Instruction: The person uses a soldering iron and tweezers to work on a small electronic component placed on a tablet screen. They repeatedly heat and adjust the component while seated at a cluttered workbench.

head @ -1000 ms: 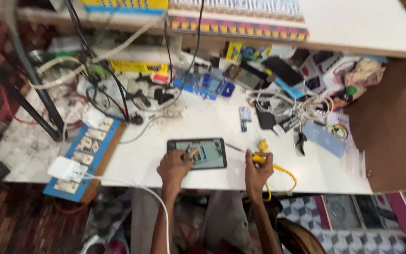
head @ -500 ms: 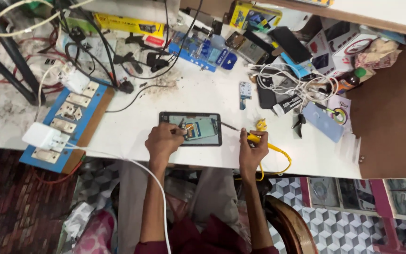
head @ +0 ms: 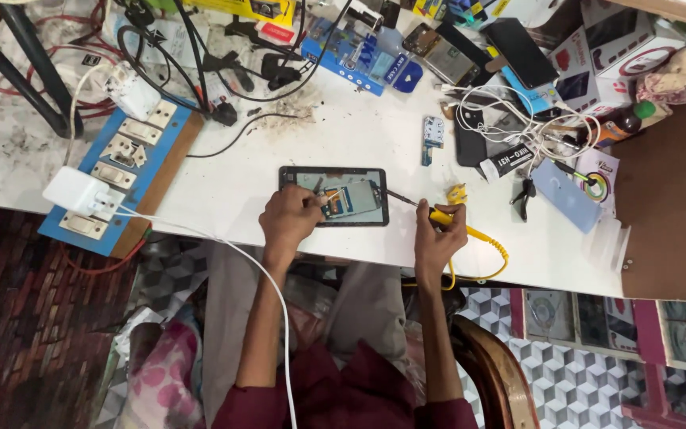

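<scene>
I see my left hand (head: 291, 218) pinching a small tool on the opened tablet (head: 333, 195), near the table's front edge (head: 224, 230). My right hand (head: 438, 238) grips a yellow soldering iron (head: 430, 213); bare tabletop lies left.

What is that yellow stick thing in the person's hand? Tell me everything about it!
It is a soldering iron with a yellow handle and a thin dark metal tip. The right hand grips the handle; the tip points left, toward the edge of the opened phone lying flat on the white table. A curly yellow cord trails from its back end over the table's front edge.
</scene>
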